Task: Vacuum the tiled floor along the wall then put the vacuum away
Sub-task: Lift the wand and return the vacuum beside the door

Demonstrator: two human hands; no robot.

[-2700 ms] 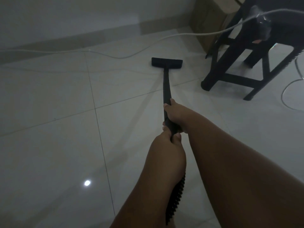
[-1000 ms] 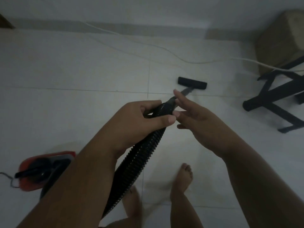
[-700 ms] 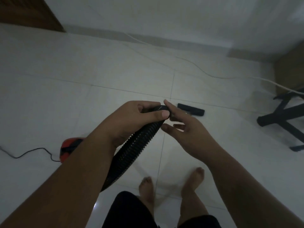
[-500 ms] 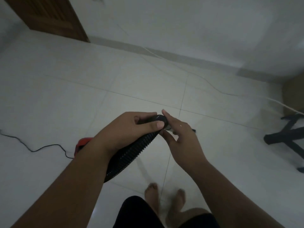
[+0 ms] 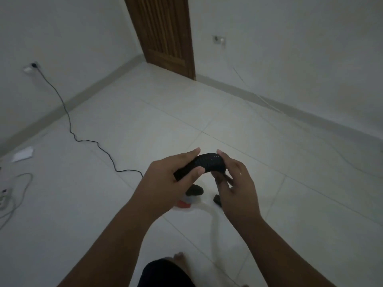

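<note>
Both hands are on the hose (image 5: 207,162). My left hand (image 5: 165,183) grips one side with the thumb underneath, and my right hand (image 5: 238,189) curls round the other side. Together they bend it into an arch, which I'd judge is folding it for storage. The red vacuum body (image 5: 185,204) sits on the tiled floor (image 5: 290,204) right below, mostly hidden by my left hand. The power cord (image 5: 83,139) runs from the wall socket (image 5: 31,66), plugged in, and disappears behind that hand. Vacuuming looks done and this is the put-away phase, with unplugging likely pending. A loose cord could snag.
</note>
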